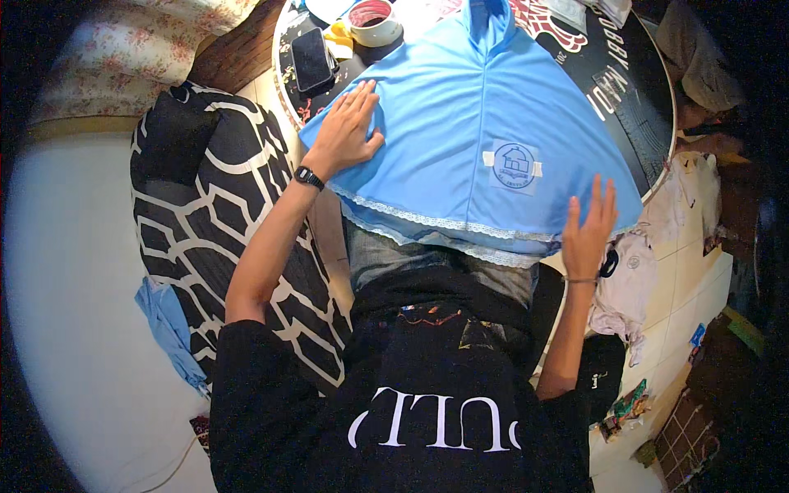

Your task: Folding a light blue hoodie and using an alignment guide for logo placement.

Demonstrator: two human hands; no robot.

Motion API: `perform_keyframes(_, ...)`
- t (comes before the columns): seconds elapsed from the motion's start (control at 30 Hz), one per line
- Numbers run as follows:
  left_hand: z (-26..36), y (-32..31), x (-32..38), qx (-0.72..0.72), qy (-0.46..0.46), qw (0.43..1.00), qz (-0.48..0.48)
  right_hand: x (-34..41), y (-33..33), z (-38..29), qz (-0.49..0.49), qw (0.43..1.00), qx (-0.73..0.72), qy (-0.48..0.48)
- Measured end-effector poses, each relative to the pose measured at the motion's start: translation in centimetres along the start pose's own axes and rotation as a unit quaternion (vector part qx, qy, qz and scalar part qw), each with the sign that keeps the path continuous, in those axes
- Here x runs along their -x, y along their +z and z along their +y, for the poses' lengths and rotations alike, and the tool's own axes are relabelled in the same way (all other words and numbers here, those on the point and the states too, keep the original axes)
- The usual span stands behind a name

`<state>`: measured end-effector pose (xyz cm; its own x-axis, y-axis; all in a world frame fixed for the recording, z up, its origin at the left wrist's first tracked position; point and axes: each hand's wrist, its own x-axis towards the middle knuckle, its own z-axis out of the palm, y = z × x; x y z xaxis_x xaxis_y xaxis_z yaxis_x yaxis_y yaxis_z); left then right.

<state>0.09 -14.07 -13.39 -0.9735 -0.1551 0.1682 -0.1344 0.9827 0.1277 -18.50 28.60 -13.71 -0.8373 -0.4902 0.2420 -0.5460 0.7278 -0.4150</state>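
A light blue hooded headscarf (425, 129) with white lace trim (425, 217) lies spread over the round table, its hem hanging over my lap. A seam runs down its middle. To the right of the seam, a clear film with a dark round emblem (515, 167) is fixed by two bits of white tape. My left hand (351, 126) rests flat on the left part of the cloth, thumb apart from the fingers. Over the lower right corner, near the lace, my right hand (588, 231) has its fingers spread and holds nothing; whether it presses the cloth is unclear.
On the black round table (641, 92) are a smartphone (311, 60), a white bowl (375, 24) stained red inside and a yellow cloth (339, 40). A black-and-white patterned cushion (240, 203) stands at my left. Pale garments (625, 283) lie on the tiled floor at my right.
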Motion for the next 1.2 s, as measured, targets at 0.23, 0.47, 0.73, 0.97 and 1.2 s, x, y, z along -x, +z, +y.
perform_keyframes(0.23,1.4,-0.2,-1.7,-0.083,-0.084,0.993,-0.026,0.8,0.8,3.8,-0.04,0.991,0.124,0.028)
perform_keyframes(0.47,2.4,2.3,-3.7,-0.018,-0.021,1.0,0.003,1.0,0.9,3.4,-0.051,0.985,0.16,0.033)
perform_keyframes(0.73,-0.4,2.8,-6.9,0.038,0.037,0.999,0.0,1.0,1.1,3.5,-0.044,0.987,0.15,0.031)
perform_keyframes(0.97,-0.1,3.1,-6.0,-0.03,0.037,0.998,0.034,1.1,0.5,2.9,-0.049,0.989,0.133,0.038)
perform_keyframes(1.2,1.3,3.1,-3.1,0.037,-0.016,0.999,0.01,1.4,0.6,3.6,-0.039,0.991,0.117,0.058)
